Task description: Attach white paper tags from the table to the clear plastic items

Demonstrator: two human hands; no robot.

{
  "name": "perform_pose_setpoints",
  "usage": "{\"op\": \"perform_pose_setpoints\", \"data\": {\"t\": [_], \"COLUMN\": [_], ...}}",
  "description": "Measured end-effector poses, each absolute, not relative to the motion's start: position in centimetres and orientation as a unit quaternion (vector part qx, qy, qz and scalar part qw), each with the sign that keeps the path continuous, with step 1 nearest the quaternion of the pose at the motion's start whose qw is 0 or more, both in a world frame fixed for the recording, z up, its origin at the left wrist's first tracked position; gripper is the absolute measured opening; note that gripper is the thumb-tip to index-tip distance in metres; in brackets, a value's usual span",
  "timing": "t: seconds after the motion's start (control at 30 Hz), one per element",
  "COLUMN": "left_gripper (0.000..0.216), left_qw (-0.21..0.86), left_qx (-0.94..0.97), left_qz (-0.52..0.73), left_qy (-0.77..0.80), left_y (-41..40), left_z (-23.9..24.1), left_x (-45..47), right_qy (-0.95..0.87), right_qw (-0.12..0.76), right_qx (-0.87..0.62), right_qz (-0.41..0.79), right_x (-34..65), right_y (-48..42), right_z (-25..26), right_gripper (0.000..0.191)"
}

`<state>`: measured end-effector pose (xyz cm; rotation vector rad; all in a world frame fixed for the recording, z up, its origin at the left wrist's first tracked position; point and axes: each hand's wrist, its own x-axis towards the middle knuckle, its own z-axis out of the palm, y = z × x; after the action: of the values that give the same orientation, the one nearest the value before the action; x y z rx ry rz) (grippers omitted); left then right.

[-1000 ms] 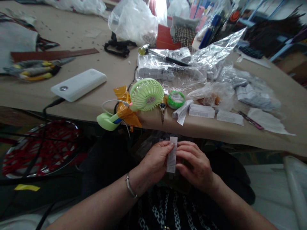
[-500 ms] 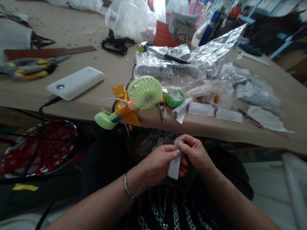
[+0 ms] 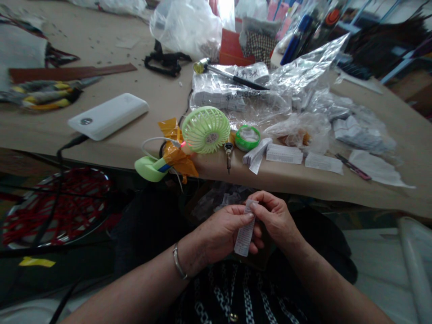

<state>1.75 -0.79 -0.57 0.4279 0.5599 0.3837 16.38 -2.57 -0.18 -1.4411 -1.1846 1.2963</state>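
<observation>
Below the table edge, over my lap, both hands hold one narrow white printed label strip (image 3: 245,231). My left hand (image 3: 222,231) pinches its middle between thumb and fingers. My right hand (image 3: 275,216) is closed on the strip's top end. The strip hangs tilted, its lower end free. A silver bangle (image 3: 177,263) sits on my left wrist. On the table just above lie more white labels (image 3: 283,154) in small stacks.
A green mini fan (image 3: 205,129) with orange tape, a soldering iron (image 3: 228,155), a green tape roll (image 3: 247,138), a white power bank (image 3: 108,116), a hammer (image 3: 229,76), scissors (image 3: 43,96) and plastic bags of labels (image 3: 236,96) crowd the brown table (image 3: 337,184).
The strip stood upright between my fingertips a second ago. It now tilts, with my right hand moved up onto its top end and my left hand gripping its middle.
</observation>
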Motion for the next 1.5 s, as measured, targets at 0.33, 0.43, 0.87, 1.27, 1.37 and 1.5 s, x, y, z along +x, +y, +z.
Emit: {"op": "perform_pose_setpoints", "data": {"t": [0.33,0.43,0.87,1.27,1.37,1.5], "left_gripper": [0.014,0.014,0.015,0.018,0.019,0.018], "left_qw": [0.903,0.895,0.890,0.875,0.867,0.861], "left_qx": [0.204,0.213,0.222,0.230,0.240,0.236], "left_qz": [0.211,0.205,0.212,0.237,0.248,0.256], "left_qy": [0.315,0.333,0.338,0.355,0.361,0.370], "left_y": [-0.7,-0.7,-0.8,-0.7,-0.7,-0.7], "left_z": [-0.3,0.0,-0.1,-0.5,-0.5,-0.6], "left_x": [2.1,2.2,2.2,1.7,1.7,1.6], "right_qy": [-0.676,-0.719,-0.721,-0.519,-0.489,-0.467], "right_qw": [0.410,0.382,0.367,0.441,0.436,0.428], "right_qx": [-0.549,-0.532,-0.538,-0.562,-0.556,-0.570], "right_qz": [0.272,0.232,0.237,0.470,0.511,0.523], "right_x": [17.2,17.5,17.3,16.8,16.6,16.2], "right_y": [-3.3,-3.3,-3.3,-2.4,-1.9,-1.4], "right_z": [-1.1,-1.1,-1.5,-1.6,-1.2,-0.9], "right_gripper": [0.034,0.035,0.032,0.020,0.020,0.019]}}
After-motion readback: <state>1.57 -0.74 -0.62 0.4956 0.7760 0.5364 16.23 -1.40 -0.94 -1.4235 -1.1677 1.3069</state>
